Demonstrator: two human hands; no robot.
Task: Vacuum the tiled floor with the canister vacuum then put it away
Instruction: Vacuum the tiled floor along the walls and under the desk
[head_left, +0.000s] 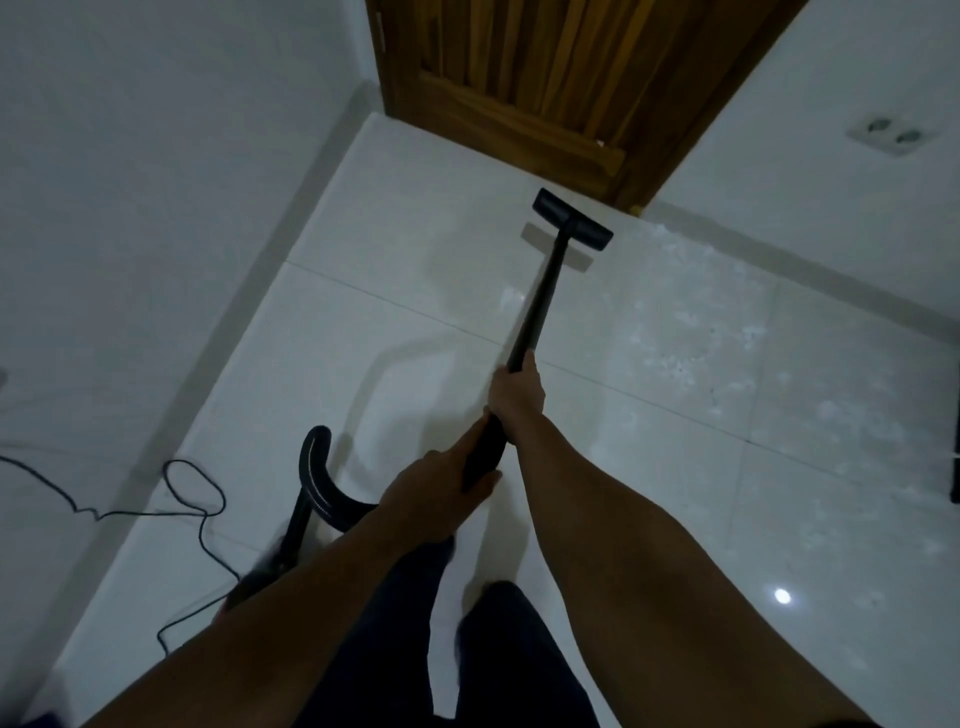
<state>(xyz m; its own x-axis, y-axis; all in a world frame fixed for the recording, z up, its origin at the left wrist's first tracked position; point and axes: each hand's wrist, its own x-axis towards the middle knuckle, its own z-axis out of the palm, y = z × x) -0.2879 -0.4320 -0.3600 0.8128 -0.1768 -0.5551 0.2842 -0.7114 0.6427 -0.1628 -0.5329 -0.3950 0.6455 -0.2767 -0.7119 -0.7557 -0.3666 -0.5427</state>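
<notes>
Room: white-walled corner, dim light, seen from above.
Floor (675, 395): large glossy white tiles with thin grout lines; pale speckled reflections toward the right wall, one bright spot of light at lower right.
Door (545, 78): brown wood, in the far corner, bottom edge meeting the tiles.
Wall socket (892, 134): double, white, low on the right wall.
Floor head (573, 219): black, wide and flat, down on the tile just in front of the door, set crosswise to the tube.
Wand (537, 296): black straight tube, slanting from the floor head back toward the body.
Right hand (517, 397): wrapped around the wand at its near end, fingers closed about the tube, arm stretched forward.
Left hand (439, 493): closed on the black grip just behind the right hand, thumb lying along the top.
Hose (317, 483): black, ribbed, arching up in a loop to the left of the hands, then dropping toward the canister.
Canister (260, 577): dark body low at the left, blurred and partly hidden by the left forearm; details not readable.
Power cord (192, 499): thin, black, looping loosely over the tiles at the left and trailing off along the wall.
Legs (498, 649): dark trousers, standing on the tiles directly below the arms.
</notes>
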